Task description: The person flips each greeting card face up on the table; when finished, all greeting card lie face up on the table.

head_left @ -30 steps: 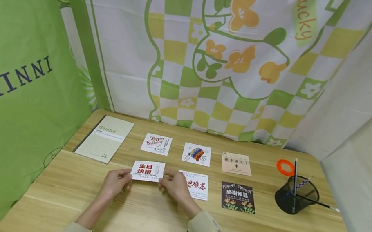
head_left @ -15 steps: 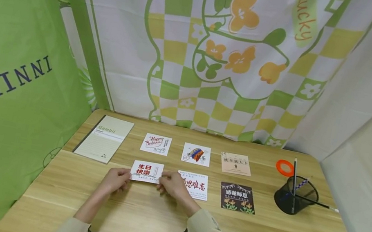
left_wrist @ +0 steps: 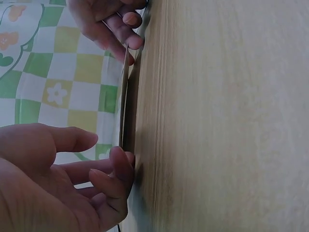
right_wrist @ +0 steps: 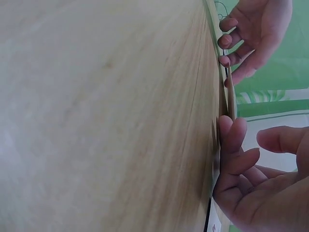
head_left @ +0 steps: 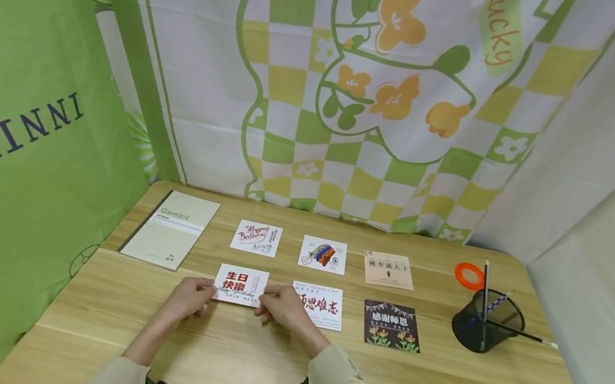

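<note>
A white birthday card (head_left: 239, 281) with large red characters lies level at the front left of the card rows. My left hand (head_left: 188, 298) holds its left edge by the fingertips. At its right edge are the fingertips of my right hand (head_left: 287, 306), whose knuckles overlap a white card with red brush writing (head_left: 327, 309). Seen edge-on in the left wrist view, the birthday card (left_wrist: 124, 96) spans between both hands, close over the tabletop. Several fingers of each hand curl below it.
Behind stand a red-lettered white card (head_left: 256, 238), a rainbow card (head_left: 323, 254) and a beige card (head_left: 388, 270). A dark flowered card (head_left: 391, 326) lies right. Left is a notebook (head_left: 171, 230). Far right are a mesh pen cup (head_left: 468, 330) and an orange ring (head_left: 462, 274).
The birthday card has gone from tilted and raised to level and lower, between both hands. The right hand has shifted slightly left, uncovering more of the neighbouring card.
</note>
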`<state>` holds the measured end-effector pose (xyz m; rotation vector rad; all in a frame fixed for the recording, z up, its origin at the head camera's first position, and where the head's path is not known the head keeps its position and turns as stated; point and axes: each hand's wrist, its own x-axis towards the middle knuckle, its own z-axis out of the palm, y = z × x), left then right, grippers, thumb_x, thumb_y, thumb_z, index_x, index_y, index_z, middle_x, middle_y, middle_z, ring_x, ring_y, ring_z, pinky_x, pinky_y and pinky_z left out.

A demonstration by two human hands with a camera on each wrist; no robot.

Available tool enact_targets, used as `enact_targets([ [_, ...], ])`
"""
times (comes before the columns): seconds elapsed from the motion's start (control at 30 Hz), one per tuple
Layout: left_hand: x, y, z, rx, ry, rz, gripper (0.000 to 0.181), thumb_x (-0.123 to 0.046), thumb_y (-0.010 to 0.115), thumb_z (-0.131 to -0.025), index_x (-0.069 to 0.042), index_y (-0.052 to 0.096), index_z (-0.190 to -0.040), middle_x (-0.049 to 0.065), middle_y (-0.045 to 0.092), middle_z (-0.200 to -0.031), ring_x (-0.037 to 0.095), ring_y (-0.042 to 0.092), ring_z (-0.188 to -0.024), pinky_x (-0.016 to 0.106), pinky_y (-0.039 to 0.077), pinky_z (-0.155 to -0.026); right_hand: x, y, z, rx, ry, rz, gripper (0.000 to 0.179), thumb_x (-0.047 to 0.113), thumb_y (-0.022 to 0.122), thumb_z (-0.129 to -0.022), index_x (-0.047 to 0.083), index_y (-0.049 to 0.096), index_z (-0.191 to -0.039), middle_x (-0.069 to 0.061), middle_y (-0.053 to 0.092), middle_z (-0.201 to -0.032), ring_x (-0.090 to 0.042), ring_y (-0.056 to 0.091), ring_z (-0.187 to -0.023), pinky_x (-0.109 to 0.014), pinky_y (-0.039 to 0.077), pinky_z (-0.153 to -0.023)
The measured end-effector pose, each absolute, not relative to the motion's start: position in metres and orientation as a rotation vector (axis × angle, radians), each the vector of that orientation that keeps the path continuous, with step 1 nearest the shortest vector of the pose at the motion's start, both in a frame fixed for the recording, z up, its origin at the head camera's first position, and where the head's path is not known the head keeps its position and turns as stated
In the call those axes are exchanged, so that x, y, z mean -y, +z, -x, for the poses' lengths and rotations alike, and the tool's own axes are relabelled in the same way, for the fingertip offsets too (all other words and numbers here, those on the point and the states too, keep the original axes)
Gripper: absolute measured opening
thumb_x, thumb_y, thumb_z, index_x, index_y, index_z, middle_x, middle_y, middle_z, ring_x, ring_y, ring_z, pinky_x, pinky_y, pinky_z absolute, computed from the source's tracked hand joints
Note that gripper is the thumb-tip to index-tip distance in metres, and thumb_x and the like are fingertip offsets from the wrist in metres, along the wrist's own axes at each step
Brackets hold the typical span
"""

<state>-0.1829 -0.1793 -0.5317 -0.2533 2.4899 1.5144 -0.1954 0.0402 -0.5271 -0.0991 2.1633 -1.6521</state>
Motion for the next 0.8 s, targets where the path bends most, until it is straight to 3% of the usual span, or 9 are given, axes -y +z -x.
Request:
enact_targets([
  [0.33,0.179,-0.526,0.181,-2.675,1.221,0.143,0.043,-0.013,0.053,-0.094,0.013,0.052,-0.128,0.010,0.057,-0.058,0.012,0.047,-0.045,0.024,0.038,-0.045,-0.041,-0.528,0.192,-2.205,-1.592,0.167,0.037,0.006,0.055,-0.093,-0.012,0.055,-0.125,-0.020,0.069,-0.077,-0.016,0.060,-0.054,-0.032,0.057,-0.056],
  [0.43,0.180,-0.522,0.177,-2.777,1.039,0.105,0.042,-0.016,0.052,-0.094,0.010,0.054,-0.128,0.016,0.065,-0.073,0.017,0.053,-0.054,0.030,0.043,-0.051,-0.042,-0.527,0.190,-2.222,-1.578,0.188,0.038,0.007,0.054,-0.093,-0.012,0.054,-0.127,-0.019,0.068,-0.075,-0.020,0.062,-0.054,-0.034,0.057,-0.055],
  [0.6,0.178,-0.515,0.172,-2.922,0.873,0.110,0.036,-0.018,0.051,-0.094,0.006,0.060,-0.120,0.021,0.067,-0.096,0.027,0.058,-0.067,0.042,0.049,-0.056,-0.047,-0.522,0.186,-2.306,-1.539,0.235,0.037,0.008,0.054,-0.094,-0.011,0.054,-0.126,-0.016,0.068,-0.074,-0.030,0.065,-0.059,-0.032,0.054,-0.049],
  [0.8,0.167,-0.513,0.181,-3.111,0.859,0.046,0.035,-0.019,0.055,-0.095,0.007,0.062,-0.116,0.017,0.065,-0.091,0.027,0.061,-0.072,0.042,0.051,-0.057,-0.063,-0.505,0.188,-2.524,-1.415,0.381,0.031,0.009,0.054,-0.095,-0.007,0.060,-0.121,-0.013,0.069,-0.078,-0.030,0.065,-0.065,-0.024,0.046,-0.045],
])
